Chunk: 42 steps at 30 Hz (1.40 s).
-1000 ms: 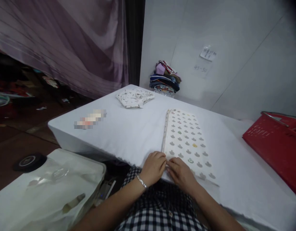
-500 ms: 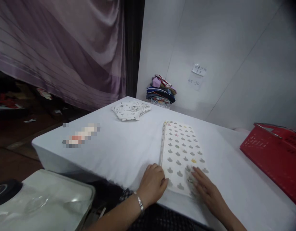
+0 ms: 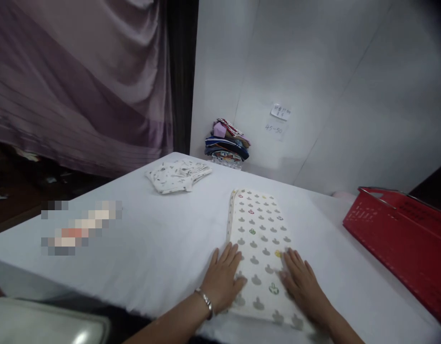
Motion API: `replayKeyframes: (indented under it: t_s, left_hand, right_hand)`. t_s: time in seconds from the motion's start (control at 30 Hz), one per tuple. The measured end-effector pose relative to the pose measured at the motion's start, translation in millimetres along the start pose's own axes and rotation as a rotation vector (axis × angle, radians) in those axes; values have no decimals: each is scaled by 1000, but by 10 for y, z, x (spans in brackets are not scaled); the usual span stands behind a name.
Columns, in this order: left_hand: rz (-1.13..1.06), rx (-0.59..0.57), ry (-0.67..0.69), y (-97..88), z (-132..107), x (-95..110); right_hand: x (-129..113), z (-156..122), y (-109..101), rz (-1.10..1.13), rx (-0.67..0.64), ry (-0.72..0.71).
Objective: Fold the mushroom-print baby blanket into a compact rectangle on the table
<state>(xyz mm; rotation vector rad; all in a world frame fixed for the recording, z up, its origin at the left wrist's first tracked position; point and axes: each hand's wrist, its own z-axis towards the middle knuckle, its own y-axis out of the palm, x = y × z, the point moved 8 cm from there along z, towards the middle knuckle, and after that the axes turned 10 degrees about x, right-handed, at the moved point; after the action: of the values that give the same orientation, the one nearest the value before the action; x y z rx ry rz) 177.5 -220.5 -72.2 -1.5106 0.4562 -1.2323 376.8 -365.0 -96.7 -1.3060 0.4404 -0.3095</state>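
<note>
A folded white cloth (image 3: 258, 239) printed with grey mushroom-like shapes and a few coloured ones lies lengthwise on the white-covered table (image 3: 163, 258). My left hand (image 3: 222, 277) rests flat at the cloth's near left edge, fingers stretched and a silver bracelet on the wrist. On the opposite edge, my right hand (image 3: 302, 282) lies with its fingers extended over the cloth. Neither hand grips anything. Further back on the left sits a crumpled white garment (image 3: 177, 176) with small dark prints.
A red plastic basket (image 3: 395, 239) stands at the table's right. By the wall is a stack of folded clothes (image 3: 227, 141), left of a paper note (image 3: 280, 112). A pixelated item (image 3: 82, 229) lies on the left. A pale stool-like surface (image 3: 45, 322) is at lower left.
My left hand has gone from curled fingers to lying flat on the cloth's edge. My right hand stays at the right side. The view has shifted, and more of the cloth's near end shows.
</note>
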Motion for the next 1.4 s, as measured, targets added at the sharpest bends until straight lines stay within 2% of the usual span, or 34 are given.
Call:
replayKeyframes:
  t_s: [0.07, 0.17, 0.23, 0.3, 0.4, 0.53, 0.67, 0.77, 0.83, 0.93, 1.0, 1.03, 1.1, 1.2, 1.3, 1.4]
  left_hand:
    - [10, -15, -21, -63, 96, 47]
    - [32, 60, 6, -200, 419, 156]
    - [57, 122, 41, -245, 691, 188]
    - [94, 137, 27, -204, 933, 112]
    - [119, 99, -36, -51, 1129, -111]
    - [113, 110, -31, 59, 1115, -275]
    - [109, 98, -24, 71, 1025, -282]
    - [124, 96, -42, 14, 1145, -226]
    - [141, 143, -21, -72, 1416, -162]
    - [166, 202, 84, -167, 2045, -110]
    - [190, 150, 75, -135, 2467, -244]
    - [206, 119, 22, -109, 2635, -375]
    - [206, 67, -177, -52, 2832, -720]
    - [183, 66, -278, 23, 2885, -1008]
    - [186, 69, -264, 93, 2858, -1066]
    - [193, 72, -264, 119, 2860, -1055]
  right_hand:
    - [-71, 198, -78, -2, 15, -29]
    - [-192, 658, -132, -4, 27, -58]
    - [-241, 1039, -89, -4, 1, -51]
    - [-242, 1442, -14, -6, -17, -35]
    - [-101, 1996, 124, -32, -41, 26]
    - [247, 2462, 315, -55, -67, 139]
    - [459, 2585, 483, -31, -48, 179]
    - [479, 2576, 543, -25, -11, 146]
    - [475, 2569, 552, -27, 5, 135]
    - [466, 2575, 540, -36, 12, 134]
    - [464, 2576, 538, -44, -2, 139]
    - [463, 2573, 541, -48, -13, 140]
    - [455, 2560, 543, -54, -31, 136]
    - [437, 2549, 513, -47, -45, 128]
    - [408, 2608, 448, -35, -83, 129]
    - [363, 2772, 342, -45, -67, 116]
